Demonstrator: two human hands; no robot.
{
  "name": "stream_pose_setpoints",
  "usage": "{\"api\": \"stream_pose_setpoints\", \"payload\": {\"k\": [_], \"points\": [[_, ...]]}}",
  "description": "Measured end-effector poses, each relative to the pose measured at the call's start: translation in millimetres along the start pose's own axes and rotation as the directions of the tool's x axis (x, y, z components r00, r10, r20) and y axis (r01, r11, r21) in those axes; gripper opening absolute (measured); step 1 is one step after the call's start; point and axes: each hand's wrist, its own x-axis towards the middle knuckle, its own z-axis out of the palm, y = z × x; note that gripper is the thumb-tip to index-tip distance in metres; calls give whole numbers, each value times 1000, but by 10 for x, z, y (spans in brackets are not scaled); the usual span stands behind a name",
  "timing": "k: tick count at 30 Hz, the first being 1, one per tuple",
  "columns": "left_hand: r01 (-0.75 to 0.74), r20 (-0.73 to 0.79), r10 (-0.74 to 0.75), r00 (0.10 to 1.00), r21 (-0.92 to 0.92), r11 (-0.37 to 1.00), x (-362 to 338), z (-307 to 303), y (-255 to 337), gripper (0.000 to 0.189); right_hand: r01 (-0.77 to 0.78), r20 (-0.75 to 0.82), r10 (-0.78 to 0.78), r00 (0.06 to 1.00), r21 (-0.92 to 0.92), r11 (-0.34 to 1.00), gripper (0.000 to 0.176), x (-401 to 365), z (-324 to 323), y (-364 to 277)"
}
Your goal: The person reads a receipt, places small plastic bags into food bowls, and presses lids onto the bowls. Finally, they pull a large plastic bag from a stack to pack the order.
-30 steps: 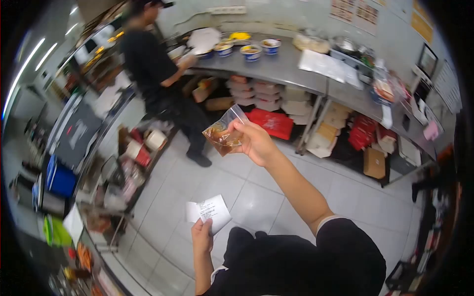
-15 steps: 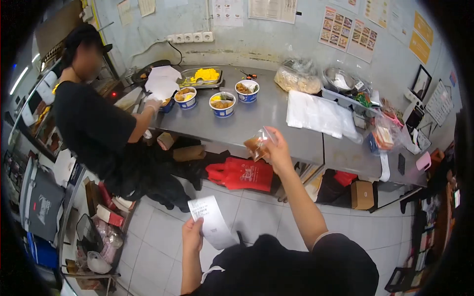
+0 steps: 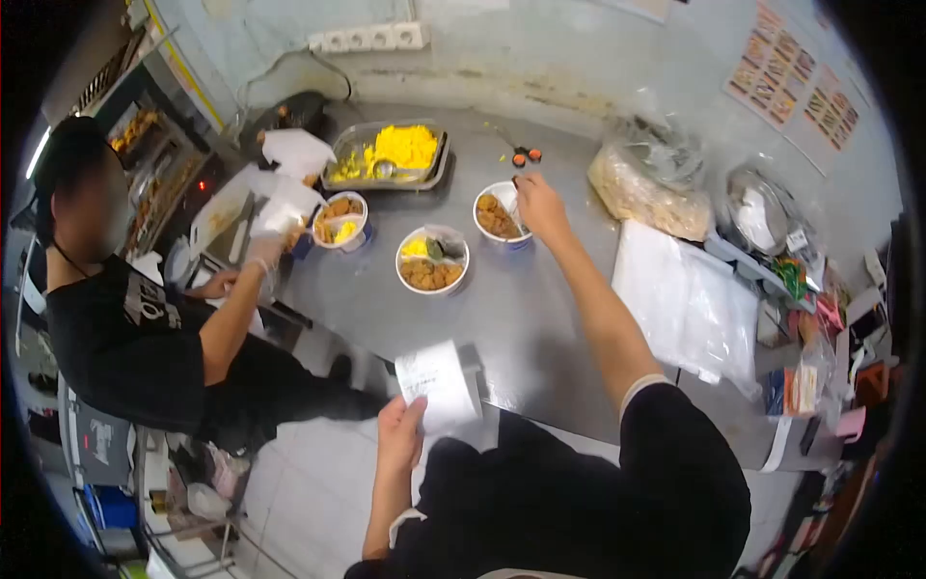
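Observation:
A curled, printed paper slip [image 3: 439, 388] is pinched between the thumb and fingers of my left hand [image 3: 400, 431], in front of the steel table's edge. My right hand [image 3: 542, 207] reaches over the right side of a bowl [image 3: 497, 214] holding fried pieces, its fingers closed at the rim. Something dark shows at its fingertips; whether the small bag is still there I cannot make out. A second bowl [image 3: 431, 262], with fried pieces, yellow food and a dark packet, stands to the front left. A third bowl [image 3: 341, 222] is farther left.
A co-worker [image 3: 125, 318] stands at the left, a gloved hand near the third bowl. On the steel table [image 3: 386, 333] are a tray of yellow food [image 3: 400, 150], orange-handled scissors [image 3: 526, 155], a large bag of pale food [image 3: 646, 183] and white plastic bags [image 3: 680, 299].
My right hand has moved forward from the table's front edge to the bowl, and the small brown bag is no longer clearly visible. The view is closer to the table. My left hand still holds the slip.

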Motion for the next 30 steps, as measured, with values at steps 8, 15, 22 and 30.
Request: {"api": "stream_pose_setpoints", "payload": {"k": [8,15,22,30], "points": [[93,224,-97,970,30,995,706,532,9,33,-101,129,90,988,87,991,30,-438,-414,-268],[366,522,-419,743,208,907,917,479,-238,32,-797,749,488,448,582,-160,26,-1327,-945,-1239],[14,548,-683,483,775,632,671,-350,-754,39,-635,213,672,710,607,478,55,-1805,-451,-1040],[-547,589,-243,771,807,223,766,-367,-251,30,-290,-85,277,957,-298,909,59,-2049,-111,-658]]}}
